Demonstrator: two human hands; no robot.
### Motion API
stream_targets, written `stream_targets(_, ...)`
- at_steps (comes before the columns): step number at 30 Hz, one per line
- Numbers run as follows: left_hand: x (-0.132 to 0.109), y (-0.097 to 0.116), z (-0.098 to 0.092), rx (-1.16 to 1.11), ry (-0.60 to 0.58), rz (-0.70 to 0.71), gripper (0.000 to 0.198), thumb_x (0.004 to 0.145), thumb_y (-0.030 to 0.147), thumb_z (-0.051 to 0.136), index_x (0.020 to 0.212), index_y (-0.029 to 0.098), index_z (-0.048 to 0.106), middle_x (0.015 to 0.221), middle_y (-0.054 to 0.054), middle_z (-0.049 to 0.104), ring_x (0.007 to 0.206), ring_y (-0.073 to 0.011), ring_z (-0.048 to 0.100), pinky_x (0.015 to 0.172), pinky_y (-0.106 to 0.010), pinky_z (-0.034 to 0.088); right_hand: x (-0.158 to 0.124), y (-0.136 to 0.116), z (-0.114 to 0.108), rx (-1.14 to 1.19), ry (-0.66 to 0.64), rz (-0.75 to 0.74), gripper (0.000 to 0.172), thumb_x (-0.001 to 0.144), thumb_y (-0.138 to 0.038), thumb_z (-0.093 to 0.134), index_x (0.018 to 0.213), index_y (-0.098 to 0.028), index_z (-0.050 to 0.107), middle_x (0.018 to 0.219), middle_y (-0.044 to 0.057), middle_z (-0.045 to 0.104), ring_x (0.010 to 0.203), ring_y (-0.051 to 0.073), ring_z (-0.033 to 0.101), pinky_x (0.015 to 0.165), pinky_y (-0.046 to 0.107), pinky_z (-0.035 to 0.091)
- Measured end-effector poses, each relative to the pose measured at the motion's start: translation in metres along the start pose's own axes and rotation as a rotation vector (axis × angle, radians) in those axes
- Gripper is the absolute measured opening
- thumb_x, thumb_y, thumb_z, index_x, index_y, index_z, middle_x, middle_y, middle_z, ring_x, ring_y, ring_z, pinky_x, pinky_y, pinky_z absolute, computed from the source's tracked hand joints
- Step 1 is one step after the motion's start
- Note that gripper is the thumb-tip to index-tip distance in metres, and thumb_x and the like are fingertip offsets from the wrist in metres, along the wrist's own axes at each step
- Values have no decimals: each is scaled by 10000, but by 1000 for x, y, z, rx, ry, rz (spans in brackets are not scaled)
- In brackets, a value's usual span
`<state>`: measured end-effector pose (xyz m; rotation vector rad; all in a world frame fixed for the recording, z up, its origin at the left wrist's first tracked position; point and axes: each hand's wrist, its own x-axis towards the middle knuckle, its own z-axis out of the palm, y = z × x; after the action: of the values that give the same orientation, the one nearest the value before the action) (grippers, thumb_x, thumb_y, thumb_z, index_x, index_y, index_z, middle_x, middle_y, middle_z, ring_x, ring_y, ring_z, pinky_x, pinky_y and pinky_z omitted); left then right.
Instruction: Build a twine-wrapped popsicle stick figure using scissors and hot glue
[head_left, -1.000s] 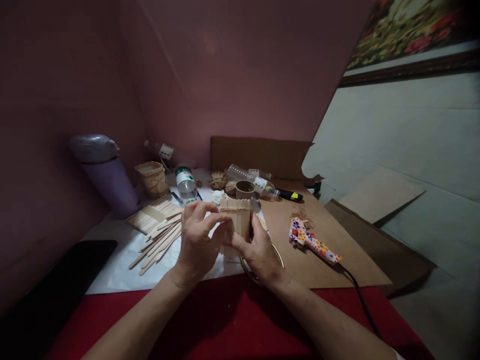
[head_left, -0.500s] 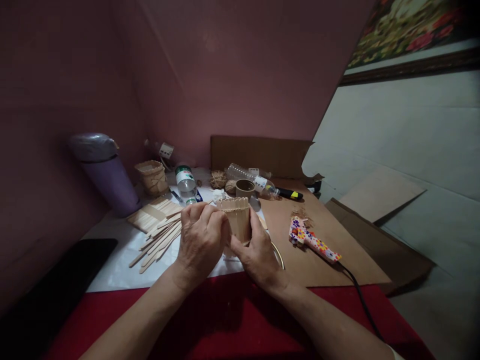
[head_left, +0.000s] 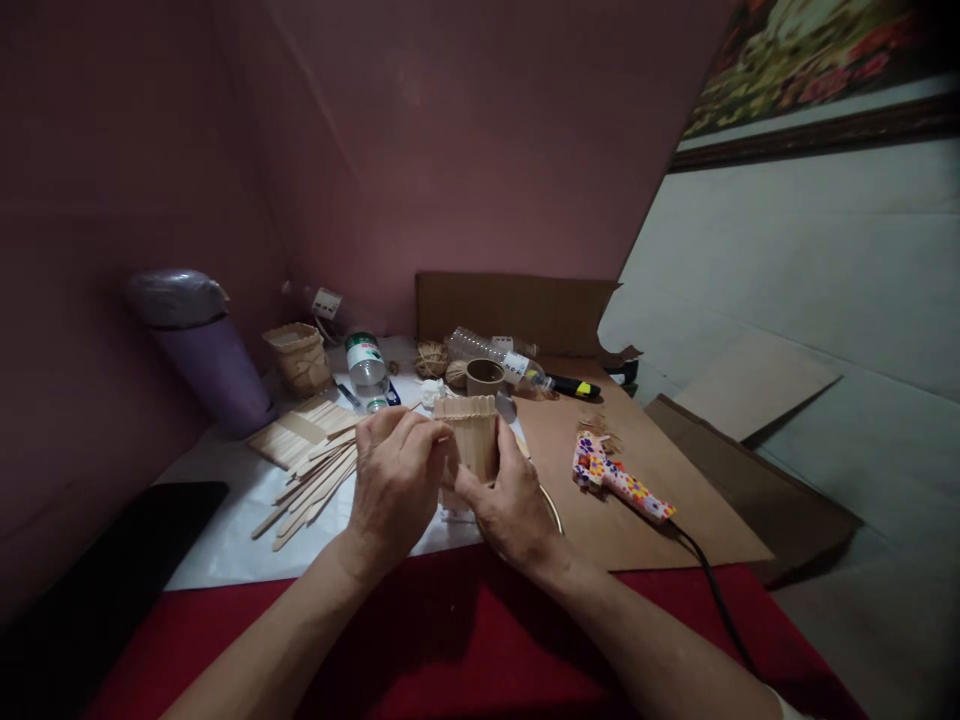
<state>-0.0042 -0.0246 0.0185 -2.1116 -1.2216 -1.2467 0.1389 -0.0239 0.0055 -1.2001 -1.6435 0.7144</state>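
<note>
In front of me stands a small cup made of craft sticks (head_left: 474, 440), held upright with a thin cord-like band running just under its scalloped rim. My right hand (head_left: 517, 505) is closed round its right side and lower front, thumb pressed on the front. At the cup's upper left, my left hand (head_left: 401, 470) is pinched, fingertips near the end of the band. What lies between those fingertips is hidden. Loose craft sticks (head_left: 315, 490) lie fanned out left of my left hand, beside a banded bundle of sticks (head_left: 289, 435). A brass-coloured ring (head_left: 553, 508) shows partly behind my right hand.
A flower-patterned glue gun (head_left: 619, 480) lies on the cardboard at right, its cord trailing forward. Behind are a tape roll (head_left: 485, 376), twine balls (head_left: 432, 359), plastic bottles (head_left: 367, 365), a yellow-black cutter (head_left: 576, 387) and a decorated stick pot (head_left: 298, 360). A purple tumbler (head_left: 210, 365) stands left.
The cup has turned or tilted slightly, so more of its front sticks show. My left fingertips have shifted slightly at its upper left edge. The whole view has moved a little.
</note>
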Motion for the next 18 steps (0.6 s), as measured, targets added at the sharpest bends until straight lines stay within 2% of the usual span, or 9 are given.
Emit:
stream_targets(5, 0, -1, -2, 92, 26, 71, 74, 826, 123, 577, 786, 178, 607, 774, -56, 680, 881, -260, 535, 826, -424, 344, -2, 4, 2, -82, 2, 6, 753, 744, -282, 626, 1421, -152, 323, 1265, 165, 577, 1181, 352, 524, 922, 494, 479)
stream_targets(10, 0, -1, 0, 209, -23, 134, 62, 817, 113, 571, 774, 156, 587, 777, -79, 659, 908, -284, 536, 851, -448, 344, -4, 6, 3, -130, 8, -38, 778, 765, -308, 605, 1445, -133, 270, 1347, 187, 504, 1245, 352, 468, 969, 499, 451)
stream_targets(14, 0, 0, 2, 202, -42, 92, 104, 819, 106, 534, 733, 165, 540, 726, -84, 625, 874, -283, 536, 828, -449, 362, -4, 3, 4, -91, 8, -49, 746, 766, -315, 616, 1426, -161, 303, 1326, 174, 526, 1217, 344, 494, 958, 497, 452)
stream_targets(18, 0, 2, 1, 25, -32, 44, 94, 807, 99, 518, 763, 179, 496, 726, -71, 596, 870, -270, 515, 807, -439, 377, 0, 2, 0, -7, 11, 2, 593, 783, -333, 623, 1329, -216, 423, 1201, 126, 619, 1081, 308, 591, 881, 450, 496)
